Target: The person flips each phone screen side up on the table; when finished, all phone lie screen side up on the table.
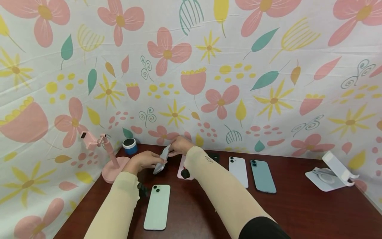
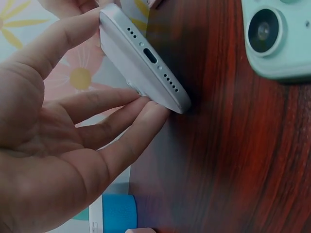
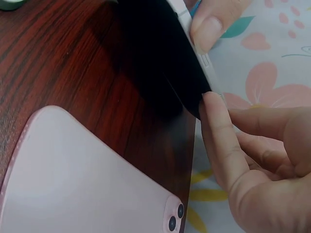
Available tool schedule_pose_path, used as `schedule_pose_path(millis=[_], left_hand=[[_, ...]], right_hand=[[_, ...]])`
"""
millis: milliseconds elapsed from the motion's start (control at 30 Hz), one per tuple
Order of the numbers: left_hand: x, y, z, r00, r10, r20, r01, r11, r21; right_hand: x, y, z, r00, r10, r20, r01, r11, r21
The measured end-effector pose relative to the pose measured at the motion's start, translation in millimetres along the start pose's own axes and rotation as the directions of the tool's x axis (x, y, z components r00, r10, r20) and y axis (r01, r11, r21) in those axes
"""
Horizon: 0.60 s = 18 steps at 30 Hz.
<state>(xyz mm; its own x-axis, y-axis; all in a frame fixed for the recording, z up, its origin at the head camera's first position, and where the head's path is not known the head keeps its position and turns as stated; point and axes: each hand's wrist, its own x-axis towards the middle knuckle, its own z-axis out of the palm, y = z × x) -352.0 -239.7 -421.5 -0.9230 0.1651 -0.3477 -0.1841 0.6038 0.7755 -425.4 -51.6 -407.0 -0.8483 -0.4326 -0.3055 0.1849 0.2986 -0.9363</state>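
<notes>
Both hands hold a white smartphone (image 1: 162,160), tilted on edge over the table's back left, its dark screen showing in the right wrist view. My left hand (image 1: 145,160) grips the lower part, with thumb and fingers at opposite edges near the charging port (image 2: 150,56). At the upper end, my right hand (image 1: 180,145) pinches the phone's edge between thumb and fingers. A pink smartphone (image 3: 92,179) lies back up below the right hand, partly hidden by the sleeve in the head view. Nearer the front lies a pale green smartphone (image 1: 158,206), also back up.
Left of the hands stand a pink phone stand (image 1: 112,164) and a blue cylinder with a dark top (image 1: 130,146). Rightward lie a white smartphone (image 1: 238,171), a blue smartphone (image 1: 264,176) and a white folding stand (image 1: 328,179). A flowered cloth (image 1: 221,66) hangs behind the table.
</notes>
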Motion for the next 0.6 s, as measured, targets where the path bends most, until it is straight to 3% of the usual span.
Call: schedule_pose_path(millis=[233, 600], left_hand=[[-1.1, -3.1, -3.0, 1.000, 0.025, 0.010, -0.024, 0.997, -0.077], [-3.2, -8.0, -7.5, 1.000, 0.024, 0.020, -0.020, 0.986, -0.165]], right_hand=[[3.0, -0.3, 3.2, 0.999, 0.000, -0.032, 0.001, 0.999, 0.050], [4.2, 1.9, 5.8, 1.000, -0.013, -0.020, 0.015, 0.996, 0.084]])
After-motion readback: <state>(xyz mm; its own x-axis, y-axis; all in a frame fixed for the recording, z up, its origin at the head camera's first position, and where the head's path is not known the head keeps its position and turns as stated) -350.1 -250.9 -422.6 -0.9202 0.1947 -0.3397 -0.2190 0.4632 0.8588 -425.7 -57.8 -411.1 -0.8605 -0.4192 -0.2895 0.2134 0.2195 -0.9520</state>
